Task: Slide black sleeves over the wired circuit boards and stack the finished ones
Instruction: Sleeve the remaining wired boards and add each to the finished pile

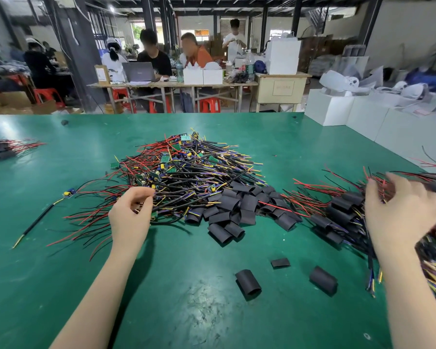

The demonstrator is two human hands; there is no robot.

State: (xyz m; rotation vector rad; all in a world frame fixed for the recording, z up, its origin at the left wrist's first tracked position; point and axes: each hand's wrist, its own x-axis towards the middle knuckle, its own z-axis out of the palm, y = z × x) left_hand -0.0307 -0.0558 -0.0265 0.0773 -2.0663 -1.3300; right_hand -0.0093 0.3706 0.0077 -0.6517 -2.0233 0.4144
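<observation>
A big tangled heap of wired circuit boards (186, 167) with red, black and yellow leads covers the middle of the green table (61, 285). Beside it lies a pile of loose black sleeves (239, 210). My left hand (130, 217) hovers at the heap's near edge, its fingers curled and pinching wire ends. My right hand (398, 212) is over the stack of sleeved boards (342, 212) at the right, fingers loosely curled among the wires; whether it holds anything is blurred.
Three stray black sleeves (248, 283) lie on the near table. A lone wired board (68, 193) sits left of the heap. Another bundle (3, 149) lies at the far left edge. White boxes (363, 117) line the right side. People work at tables behind.
</observation>
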